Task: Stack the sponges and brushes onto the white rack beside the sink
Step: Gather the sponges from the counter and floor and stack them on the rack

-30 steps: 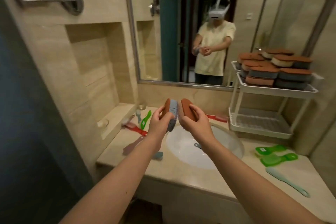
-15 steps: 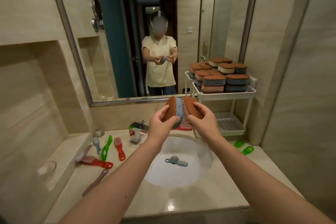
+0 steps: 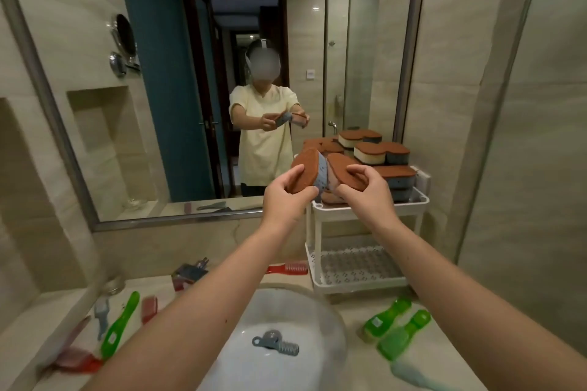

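Your left hand (image 3: pixel 286 197) grips the left sponge (image 3: pixel 306 170) and your right hand (image 3: pixel 365 190) grips the right sponge (image 3: pixel 344 173), both held on edge, side by side, just in front of the white rack (image 3: pixel 419 200), whose top shelf is already piled with sponges. They look light and squashy, so pinch each gently across its flat faces and lay it flat on the pile
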